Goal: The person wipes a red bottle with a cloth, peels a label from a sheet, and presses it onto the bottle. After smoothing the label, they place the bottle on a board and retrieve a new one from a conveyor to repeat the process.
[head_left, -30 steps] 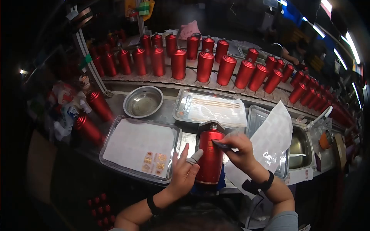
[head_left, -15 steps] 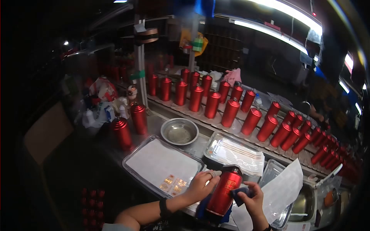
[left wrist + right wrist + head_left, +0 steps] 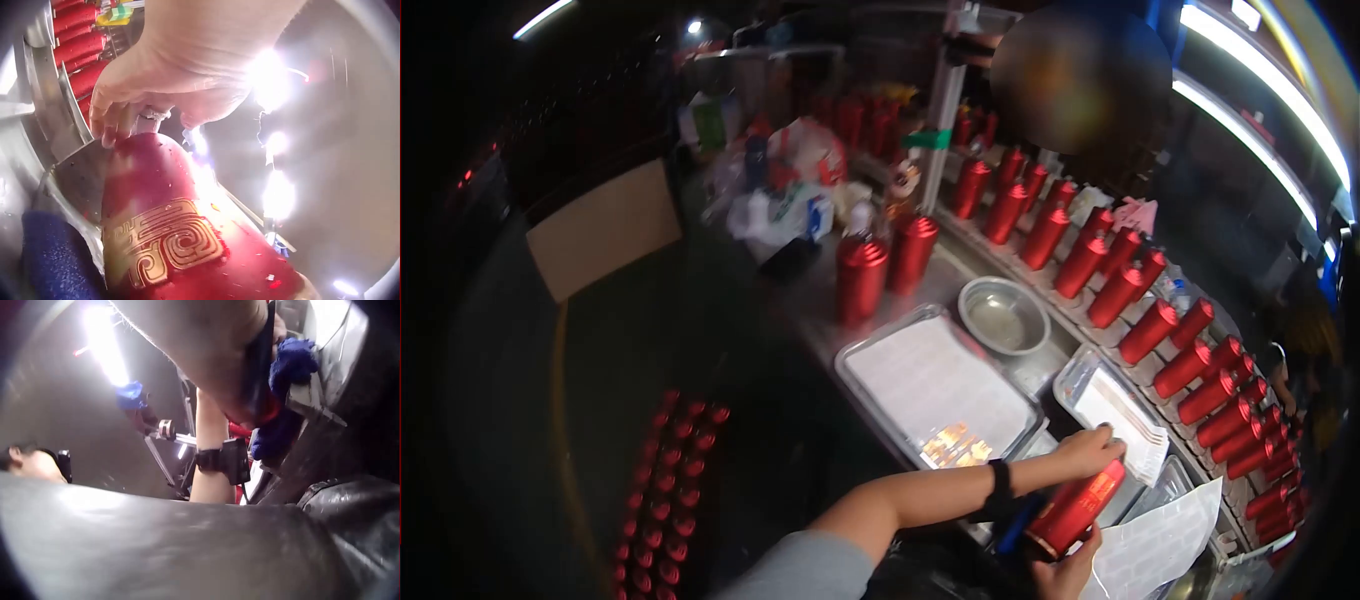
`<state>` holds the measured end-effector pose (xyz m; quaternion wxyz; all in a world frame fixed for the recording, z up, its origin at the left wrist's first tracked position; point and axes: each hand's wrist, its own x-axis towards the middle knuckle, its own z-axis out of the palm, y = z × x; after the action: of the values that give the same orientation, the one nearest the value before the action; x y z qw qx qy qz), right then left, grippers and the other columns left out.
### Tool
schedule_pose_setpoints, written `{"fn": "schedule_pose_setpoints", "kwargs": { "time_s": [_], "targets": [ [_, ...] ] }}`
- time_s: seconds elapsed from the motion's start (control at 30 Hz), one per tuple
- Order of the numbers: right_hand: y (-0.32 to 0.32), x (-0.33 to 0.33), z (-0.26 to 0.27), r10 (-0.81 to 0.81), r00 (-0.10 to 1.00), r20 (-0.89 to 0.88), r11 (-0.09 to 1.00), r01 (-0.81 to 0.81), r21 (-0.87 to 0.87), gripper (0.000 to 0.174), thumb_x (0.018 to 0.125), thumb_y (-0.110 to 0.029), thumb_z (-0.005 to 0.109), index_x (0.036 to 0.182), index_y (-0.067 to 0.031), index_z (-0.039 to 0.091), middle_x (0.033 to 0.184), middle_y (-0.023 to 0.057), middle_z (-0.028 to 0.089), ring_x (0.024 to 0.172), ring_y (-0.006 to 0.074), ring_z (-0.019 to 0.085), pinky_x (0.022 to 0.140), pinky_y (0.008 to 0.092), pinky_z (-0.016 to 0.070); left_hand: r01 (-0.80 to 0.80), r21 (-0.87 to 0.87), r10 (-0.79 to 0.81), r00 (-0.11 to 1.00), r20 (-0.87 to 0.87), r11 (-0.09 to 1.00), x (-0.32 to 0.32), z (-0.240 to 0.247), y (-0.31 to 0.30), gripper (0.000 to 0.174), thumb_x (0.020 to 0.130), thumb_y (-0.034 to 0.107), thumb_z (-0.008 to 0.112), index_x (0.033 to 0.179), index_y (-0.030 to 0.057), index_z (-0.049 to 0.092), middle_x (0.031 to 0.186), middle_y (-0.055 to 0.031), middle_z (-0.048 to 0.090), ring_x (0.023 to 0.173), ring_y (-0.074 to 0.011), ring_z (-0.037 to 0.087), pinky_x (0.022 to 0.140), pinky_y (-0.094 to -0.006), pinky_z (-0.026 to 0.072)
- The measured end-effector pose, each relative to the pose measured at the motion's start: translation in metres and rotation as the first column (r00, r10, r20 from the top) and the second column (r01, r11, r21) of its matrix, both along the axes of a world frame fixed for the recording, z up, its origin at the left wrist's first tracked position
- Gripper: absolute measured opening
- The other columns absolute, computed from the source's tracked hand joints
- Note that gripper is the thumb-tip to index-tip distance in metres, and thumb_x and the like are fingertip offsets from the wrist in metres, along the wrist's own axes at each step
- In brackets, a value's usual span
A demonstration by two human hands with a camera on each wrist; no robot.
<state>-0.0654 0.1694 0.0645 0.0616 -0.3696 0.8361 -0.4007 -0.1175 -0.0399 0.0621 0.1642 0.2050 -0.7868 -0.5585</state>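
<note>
A red metallic bottle [image 3: 1072, 517] lies tilted at the front of the bench, its top pointing away. My left hand [image 3: 1088, 452] grips it round the neck; the left wrist view shows the curled fingers there. A gold emblem [image 3: 181, 244] sits on the bottle's side below the shoulder. At the bottle's lower end is my right hand [image 3: 1068, 572], thumb side close against it; its other fingers are hidden, and I cannot tell what it holds. A blue cloth [image 3: 59, 256] lies beside the bottle.
Left of the bottle, a metal tray [image 3: 880, 425] bears white paper with gold labels [image 3: 956, 446]. A steel bowl [image 3: 1004, 316] and a second tray [image 3: 1068, 382] stand behind. Rows of red bottles [image 3: 1116, 295] line the conveyor. White sheet [image 3: 1160, 545] at right.
The head view has swung left. My left hand stays at the bottle's top. My right hand has moved from beside the emblem to the lower end; its dark pad no longer shows in the head view.
</note>
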Motion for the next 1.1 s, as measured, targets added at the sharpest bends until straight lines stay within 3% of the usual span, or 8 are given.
{"fn": "schedule_pose_setpoints", "kwargs": {
  "time_s": [0.33,0.53,0.6,0.7,0.8,0.87,0.93,1.1],
  "targets": [
    [0.031,0.013,0.005,0.162,0.985,-0.054,0.972,-0.169,-0.166,0.086,0.071,-0.008,0.088,0.140,0.0006,0.038,0.119,0.0163,0.059,0.089,0.0223,0.066,0.070,0.0285,0.0542,-0.216,0.083,0.229,0.950,-0.210,0.973,0.017,-0.002,0.015,0.035,0.083,0.029,0.054,0.099,-0.0025,0.056,0.097,-0.0275,0.066,0.092,-0.0454,0.063,0.086,-0.0506,0.0487],
    [-0.006,0.036,0.052,0.486,0.868,0.099,0.873,-0.487,-0.018,0.085,0.072,-0.004,0.084,0.144,-0.0049,0.040,0.092,0.0085,0.068,0.056,0.0073,0.051,0.051,0.0204,0.0410,0.025,0.185,0.034,0.950,-0.310,0.982,0.190,0.068,-0.076,0.040,0.081,0.036,0.076,0.087,-0.0020,0.065,0.075,-0.0100,0.062,0.071,-0.0162,0.061,0.067,-0.0323,0.0482],
    [-0.056,0.061,0.052,0.589,0.795,-0.146,0.769,-0.607,-0.200,0.072,0.069,0.000,0.081,0.133,-0.0026,0.046,0.117,0.0171,0.058,0.091,0.0193,0.064,0.055,0.0280,0.0521,-0.020,0.208,0.101,0.916,-0.387,0.978,0.258,0.083,-0.099,0.034,0.083,0.031,0.075,0.087,-0.0009,0.064,0.073,-0.0075,0.059,0.069,-0.0133,0.056,0.065,-0.0293,0.0463],
    [-0.118,0.073,0.056,0.761,0.640,-0.106,0.649,-0.743,0.166,0.076,0.059,-0.013,0.083,0.127,-0.0042,0.051,0.109,0.0209,0.062,0.099,0.0396,0.061,0.078,0.0402,0.0526,-0.266,0.073,0.275,0.916,-0.291,0.961,0.363,0.105,-0.105,0.033,0.084,0.030,0.076,0.087,0.0015,0.060,0.069,-0.0053,0.053,0.064,-0.0107,0.052,0.058,-0.0283,0.0434],
    [-0.171,0.109,0.081,0.861,0.508,-0.027,0.492,-0.818,0.300,0.091,0.056,-0.008,0.086,0.138,-0.0095,0.046,0.110,0.0189,0.063,0.099,0.0384,0.062,0.075,0.0405,0.0517,-0.546,-0.131,0.514,0.830,-0.217,0.827,0.441,0.106,-0.068,0.035,0.082,0.028,0.079,0.082,0.0031,0.054,0.066,-0.0055,0.050,0.058,-0.0142,0.053,0.052,-0.0308,0.0416],
    [-0.185,0.112,0.090,0.848,0.523,0.089,0.481,-0.828,0.287,0.096,0.057,0.000,0.081,0.145,-0.0092,0.042,0.105,0.0106,0.063,0.058,0.0112,0.050,0.052,0.0248,0.0405,-0.676,-0.361,0.623,0.735,-0.268,0.642,0.480,0.088,-0.035,0.034,0.078,0.023,0.082,0.079,0.0034,0.054,0.068,-0.0077,0.055,0.056,-0.0248,0.057,0.051,-0.0351,0.0461],
    [-0.194,0.114,0.090,0.770,0.607,0.198,0.572,-0.794,0.208,0.096,0.059,0.004,0.077,0.147,-0.0090,0.040,0.103,0.0072,0.062,0.054,0.0045,0.038,0.047,0.0207,0.0336,-0.687,-0.620,0.678,0.662,-0.320,0.379,0.513,0.042,-0.010,0.031,0.076,0.021,0.081,0.081,0.0030,0.057,0.072,-0.0094,0.059,0.059,-0.0285,0.060,0.052,-0.0363,0.0496],
    [-0.203,0.109,0.086,0.760,0.633,0.147,0.579,-0.763,0.288,0.089,0.066,0.006,0.069,0.148,-0.0118,0.040,0.100,0.0070,0.060,0.052,0.0038,0.034,0.046,0.0197,0.0286,-0.829,-0.548,0.993,0.115,0.028,0.111,0.590,-0.109,0.085,0.027,0.080,0.025,0.075,0.089,0.0034,0.061,0.080,-0.0157,0.062,0.073,-0.0345,0.064,0.062,-0.0429,0.0514]
  ]
}}
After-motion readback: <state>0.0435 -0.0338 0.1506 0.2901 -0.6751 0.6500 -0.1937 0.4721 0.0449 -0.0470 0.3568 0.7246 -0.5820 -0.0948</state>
